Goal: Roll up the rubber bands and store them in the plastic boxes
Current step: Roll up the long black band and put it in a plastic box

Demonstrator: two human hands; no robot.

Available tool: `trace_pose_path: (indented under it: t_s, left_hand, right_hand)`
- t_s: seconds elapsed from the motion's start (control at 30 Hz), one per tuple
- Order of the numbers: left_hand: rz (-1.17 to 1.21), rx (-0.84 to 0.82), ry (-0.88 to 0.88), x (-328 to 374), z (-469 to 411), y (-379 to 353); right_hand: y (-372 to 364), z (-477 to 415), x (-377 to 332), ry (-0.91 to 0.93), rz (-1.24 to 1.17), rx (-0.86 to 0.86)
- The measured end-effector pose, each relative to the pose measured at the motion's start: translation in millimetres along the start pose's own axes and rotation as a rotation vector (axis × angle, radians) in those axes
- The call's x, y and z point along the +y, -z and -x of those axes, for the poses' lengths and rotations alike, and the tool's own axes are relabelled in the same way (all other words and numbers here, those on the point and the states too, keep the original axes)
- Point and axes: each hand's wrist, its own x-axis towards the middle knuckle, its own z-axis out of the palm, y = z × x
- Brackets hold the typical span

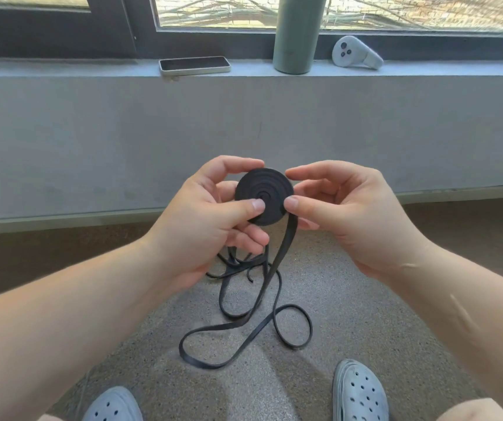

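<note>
A black rubber band is wound into a flat round coil [263, 192] held up in front of me. My left hand [213, 220] grips the coil, thumb pressed on its face and fingers curled behind. My right hand [344, 214] pinches the coil's right edge between thumb and forefinger, where the loose band leaves it. The unrolled tail [244, 326] hangs down and lies in loops on the speckled floor between my feet. No plastic box is in view.
A grey concrete sill [92, 68] runs across the back below a window. On it lie a phone [194, 65], a green bottle [297, 34] and a white handheld controller [355, 53]. My grey clogs [359, 393] stand at the bottom edge.
</note>
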Motion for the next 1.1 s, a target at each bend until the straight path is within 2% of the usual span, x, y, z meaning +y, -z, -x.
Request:
trace_pose_path:
  t_s: [0.17, 0.3, 0.63, 0.73, 0.9, 1.1]
  left_hand:
    - [0.104, 0.059, 0.006, 0, 2, -4]
    - [0.166, 0.045, 0.035, 0, 4, -8]
    - [0.207, 0.037, 0.085, -1, 12, -11]
    - [0.135, -0.016, 0.142, 2, 10, -8]
    - [-0.185, -0.027, 0.113, 4, 3, 5]
    - [-0.195, -0.180, 0.073, 2, 3, 0]
  right_hand:
    - [-6, 2, 3, 0.015, -0.063, 0.053]
    - [-9, 4, 4, 0.036, -0.084, 0.096]
    - [-16, 9, 8, 0.029, -0.124, 0.066]
    - [-12, 7, 5, 0.042, -0.105, 0.066]
    - [1, 2, -2, -0.063, -0.037, -0.035]
    - [6, -1, -5, -0.107, 0.009, -0.094]
